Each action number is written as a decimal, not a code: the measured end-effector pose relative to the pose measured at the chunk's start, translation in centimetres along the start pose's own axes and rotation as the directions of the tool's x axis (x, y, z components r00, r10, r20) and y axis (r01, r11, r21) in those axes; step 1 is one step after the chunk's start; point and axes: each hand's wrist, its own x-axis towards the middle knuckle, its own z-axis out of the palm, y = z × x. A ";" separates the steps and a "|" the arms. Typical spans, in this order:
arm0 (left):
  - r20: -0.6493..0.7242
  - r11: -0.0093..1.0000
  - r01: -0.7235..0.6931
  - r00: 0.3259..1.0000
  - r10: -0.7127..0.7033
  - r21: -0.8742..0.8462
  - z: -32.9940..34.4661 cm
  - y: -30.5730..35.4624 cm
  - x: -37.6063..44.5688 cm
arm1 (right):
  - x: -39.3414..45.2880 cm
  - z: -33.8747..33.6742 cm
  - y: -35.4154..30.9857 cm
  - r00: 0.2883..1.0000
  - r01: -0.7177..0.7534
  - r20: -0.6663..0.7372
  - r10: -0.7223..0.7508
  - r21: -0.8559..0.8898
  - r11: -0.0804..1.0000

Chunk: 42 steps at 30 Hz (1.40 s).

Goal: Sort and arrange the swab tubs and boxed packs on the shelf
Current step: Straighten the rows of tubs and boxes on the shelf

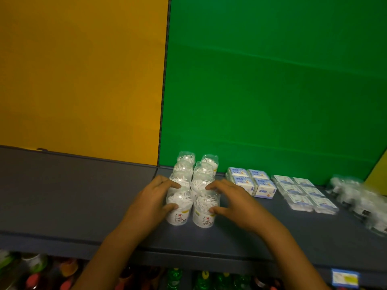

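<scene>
Head view looks down on both hands cupped round a double row of swab tubs on a dark grey shelf (83, 206). Left hand (149, 198) curls against the left side of the near-left swab tub (179, 208), its thumb pressed on the tub's front and its fingers hooked over the tub behind. Right hand (232, 200) mirrors it on the near-right swab tub (205, 210), thumb touching the tub's right flank and fingertips resting at the top of the next tub back. Between the two hands the swab tubs (193, 181) stand upright in two columns, touching one another, running back to the green wall panel (272, 91). Just right of the right hand sit four blue boxed packs (252, 182) in a tight square. Further right lie flat clear packs (303, 192) in two columns, then a blurred heap of clear wrapped items (360, 197) at the frame's edge. An orange wall panel (79, 70) stands behind the shelf's left half. Below the shelf's front lip, bottles (201, 279) with coloured caps show on a lower level, and a blue price tag (344, 278) hangs on the lip at the right
</scene>
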 end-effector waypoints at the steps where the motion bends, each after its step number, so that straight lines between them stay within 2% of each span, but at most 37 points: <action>1: -0.007 1.000 0.001 1.000 -0.002 -0.024 -0.1 -0.1 0.2 | 0.1 -0.1 0.1 1.000 -0.002 -0.001 0.002 0.005 1.000; 7: -0.154 0.990 0.069 0.984 -0.087 -0.123 -0.9 -1.0 3.0 | 2.5 -0.5 0.7 0.987 -0.032 -0.159 0.027 -0.026 0.999; 11: -0.092 0.975 0.174 0.978 -0.187 -0.138 0.0 -1.5 5.5 | 4.8 0.1 1.1 0.981 -0.078 -0.177 0.078 0.007 0.997; 16: -0.033 0.959 0.225 0.972 -0.233 -0.171 0.8 -2.0 6.7 | 6.6 0.4 2.3 0.991 -0.065 -0.119 0.065 0.005 0.998; 22: -0.014 0.944 0.202 0.977 -0.213 -0.261 0.9 -2.5 6.7 | 6.6 0.2 4.1 0.998 0.000 -0.070 0.006 0.082 0.997; 30: 0.008 0.928 0.202 0.978 -0.211 -0.312 1.5 -3.7 7.2 | 6.8 0.0 4.7 0.998 0.022 -0.053 -0.018 0.067 0.997; 33: -0.032 0.921 0.196 0.975 -0.219 -0.335 1.3 -3.8 7.5 | 6.9 -0.3 4.8 0.994 0.021 -0.108 -0.011 0.097 0.995; 38: -0.134 0.939 0.169 0.967 -0.217 -0.300 0.9 -4.1 9.4 | 9.1 -0.4 5.4 0.982 -0.011 -0.188 0.027 0.089 0.996; 40: -0.120 0.955 0.170 0.972 -0.203 -0.242 1.0 -4.3 10.4 | 10.3 -0.1 5.7 0.983 -0.033 -0.179 0.047 0.082 0.996; 42: -0.048 0.965 0.169 0.982 -0.182 -0.200 1.2 -4.5 11.5 | 11.5 0.2 5.9 0.985 -0.051 -0.162 0.062 0.068 0.996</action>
